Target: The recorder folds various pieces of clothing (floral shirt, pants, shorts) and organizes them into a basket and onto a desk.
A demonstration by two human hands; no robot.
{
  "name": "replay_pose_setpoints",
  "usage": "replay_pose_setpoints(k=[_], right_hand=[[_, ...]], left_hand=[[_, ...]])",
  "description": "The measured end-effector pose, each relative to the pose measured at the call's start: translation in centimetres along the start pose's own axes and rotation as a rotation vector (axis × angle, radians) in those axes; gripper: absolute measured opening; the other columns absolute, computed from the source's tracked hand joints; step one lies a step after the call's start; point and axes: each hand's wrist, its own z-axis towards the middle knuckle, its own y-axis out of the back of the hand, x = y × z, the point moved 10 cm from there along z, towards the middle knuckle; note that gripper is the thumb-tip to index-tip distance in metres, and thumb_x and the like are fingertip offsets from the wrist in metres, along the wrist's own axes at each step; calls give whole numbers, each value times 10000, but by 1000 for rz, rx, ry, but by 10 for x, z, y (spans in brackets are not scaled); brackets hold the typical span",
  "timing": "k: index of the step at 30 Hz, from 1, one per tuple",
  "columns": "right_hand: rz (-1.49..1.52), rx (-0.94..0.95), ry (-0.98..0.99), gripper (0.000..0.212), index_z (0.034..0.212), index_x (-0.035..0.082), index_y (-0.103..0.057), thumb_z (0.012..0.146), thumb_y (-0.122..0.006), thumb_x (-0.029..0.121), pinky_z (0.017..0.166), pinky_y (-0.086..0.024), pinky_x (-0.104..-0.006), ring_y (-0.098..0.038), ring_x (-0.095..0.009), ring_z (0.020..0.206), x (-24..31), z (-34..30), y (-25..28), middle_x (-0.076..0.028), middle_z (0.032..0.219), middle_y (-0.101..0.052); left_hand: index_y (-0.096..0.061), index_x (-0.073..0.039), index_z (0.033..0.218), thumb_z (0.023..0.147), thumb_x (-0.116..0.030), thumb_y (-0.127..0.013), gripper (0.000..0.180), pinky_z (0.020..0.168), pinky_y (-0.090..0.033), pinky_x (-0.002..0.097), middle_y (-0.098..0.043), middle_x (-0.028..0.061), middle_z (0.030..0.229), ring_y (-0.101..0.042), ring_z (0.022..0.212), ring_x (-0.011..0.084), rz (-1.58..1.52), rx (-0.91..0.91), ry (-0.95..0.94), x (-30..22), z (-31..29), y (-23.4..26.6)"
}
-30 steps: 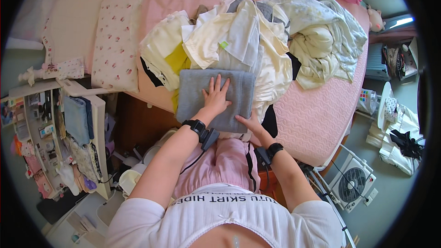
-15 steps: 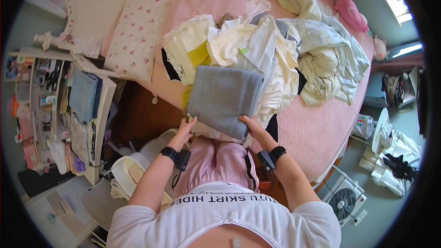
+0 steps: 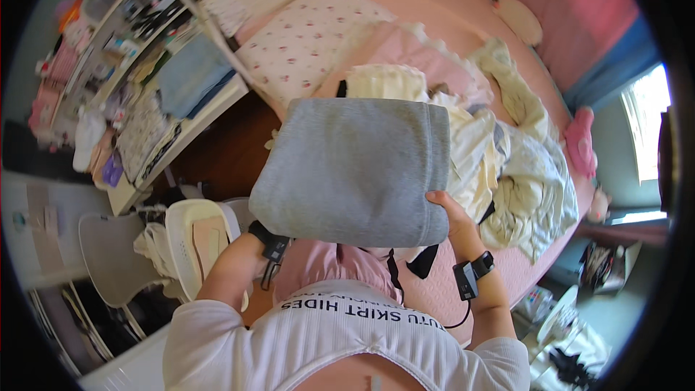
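A thick folded grey garment [image 3: 355, 170] is held up in front of me, over my lap and the near side of the bed. My right hand [image 3: 453, 216] grips its right edge, thumb on top and fingers underneath. At the near left corner my left forearm [image 3: 235, 261] runs under the cloth, which hides my left hand as it bears that side. Behind the garment, cream and white clothes [image 3: 474, 148] lie heaped on the bed, partly covered from sight.
The pink bed [image 3: 463, 0] carries a floral pillow [image 3: 311, 43] and a rumpled pale quilt [image 3: 539, 195]. On the left stands a desk with folded jeans [image 3: 192, 72]. A white basket [image 3: 177, 246] is beside my left arm. Pink plush toy [image 3: 580, 143] by the window.
The grey garment has come up off the clothes, nearer to me, and looks larger. My left hand has slid out of sight beneath it. My view has turned toward the right.
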Motion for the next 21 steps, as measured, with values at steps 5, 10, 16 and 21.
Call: replay_pose_setpoints(k=[5, 10, 16, 21], right_hand=[[-208, 89, -68, 499, 1120, -59, -411, 711, -565, 181, 783, -446, -314, -546, -231, 883, 26, 48, -61, -147, 1021, -530], [-423, 229, -163, 496, 1124, -47, -415, 716, -573, 187, 809, -427, -311, -516, -209, 934, 37, 125, -134, -129, 1052, -513], [-525, 290, 12, 541, 1190, -20, -353, 739, -579, 176, 817, -406, -306, -478, -187, 969, 93, 225, -281, -113, 1094, -480], [-521, 462, 318, 543, 1198, -28, -343, 764, -568, 211, 818, -401, -283, -481, -178, 976, 150, 286, -440, -122, 1091, -485]], left_hand=[[-372, -112, 1229, 770, -597, -365, 668, 950, -298, 368, -419, 81, 1217, -408, 1088, 237, -274, -42, -52, -73, -29, 23], [-449, -15, 1139, 743, -207, -538, 449, 885, -375, 333, -520, 123, 1083, -489, 1010, 225, -132, -125, 58, -123, -44, 83], [-453, 34, 1085, 641, -38, -563, 463, 738, -478, 349, -572, 140, 930, -584, 804, 245, 177, -389, -203, -279, -48, 139], [-484, 48, 1044, 642, -106, -575, 440, 714, -469, 304, -580, 128, 905, -578, 803, 216, 359, -559, -552, -424, -88, 175]])
